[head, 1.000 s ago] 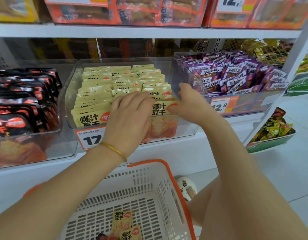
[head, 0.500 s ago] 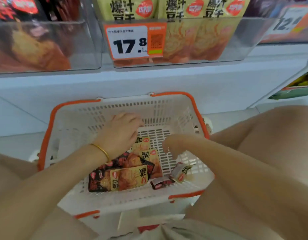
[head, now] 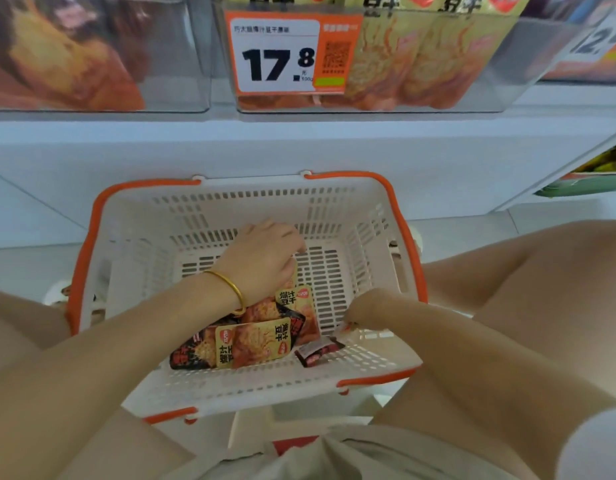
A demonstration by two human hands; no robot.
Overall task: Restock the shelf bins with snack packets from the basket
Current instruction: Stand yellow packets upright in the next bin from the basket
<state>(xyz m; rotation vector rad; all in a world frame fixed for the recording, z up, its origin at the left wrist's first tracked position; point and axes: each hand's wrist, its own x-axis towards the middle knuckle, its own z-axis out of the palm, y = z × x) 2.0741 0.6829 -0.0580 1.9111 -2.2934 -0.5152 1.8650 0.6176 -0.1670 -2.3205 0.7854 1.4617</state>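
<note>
The white basket with an orange rim [head: 251, 183] stands on the floor below the shelf. Inside it lie yellow snack packets [head: 258, 341], a black-and-red packet [head: 188, 355] and small dark packets [head: 317, 351]. My left hand [head: 265, 261], with a gold bangle, is down in the basket, its fingers curled over the topmost yellow packet. My right hand [head: 365, 306] is bent down at the wrist beside a small packet; its fingers are hidden. The clear shelf bin [head: 528, 64] above holds upright yellow packets.
An orange price tag reading 17.8 [head: 275, 53] hangs on the yellow packets' bin. To its left is a clear bin of dark-red packets [head: 74, 64]. The white shelf front [head: 299, 147] juts out over the basket. My bare knees flank the basket.
My view dropped from the shelf bins to the basket. Both hands left the bin of yellow packets and went down into the basket; the left hand has closed in on the top yellow packet.
</note>
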